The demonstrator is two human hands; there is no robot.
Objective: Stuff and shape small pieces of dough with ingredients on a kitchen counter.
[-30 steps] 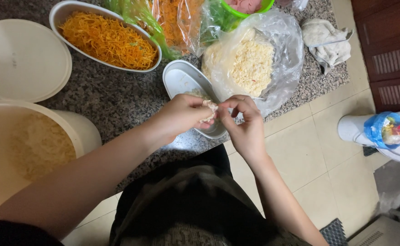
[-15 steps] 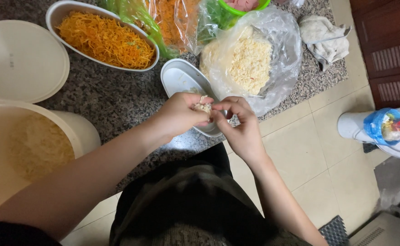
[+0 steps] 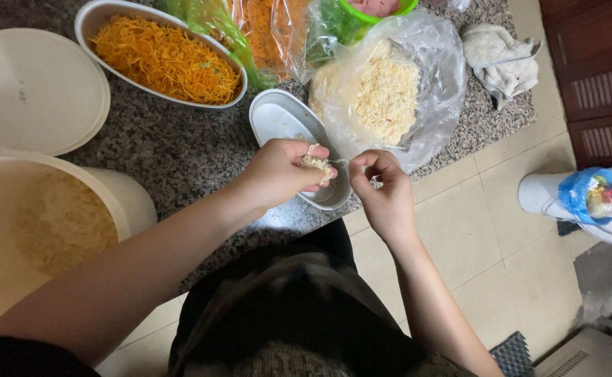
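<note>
Pale shreds (image 3: 317, 166) — pinched between both hands, over counter edge (image 3: 278, 218).

Materials around the hands

Under the left hand (image 3: 278, 171) lies a smooth, glossy white plastic dish (image 3: 285, 122) on rough-speckled polished stone counter (image 3: 166, 150); beyond the right hand (image 3: 383, 188), a crinkled, shiny clear plastic bag (image 3: 431, 77); farther right, a matt, soft cloth (image 3: 501, 59).

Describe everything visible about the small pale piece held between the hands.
The pale piece is a small, cream-coloured, stringy clump, like the shreds in the clear bag behind. The left hand pinches it at the fingertips over the empty white oval dish at the granite counter's edge. A thin strand runs from it to the right hand, which pinches the other end.
</note>
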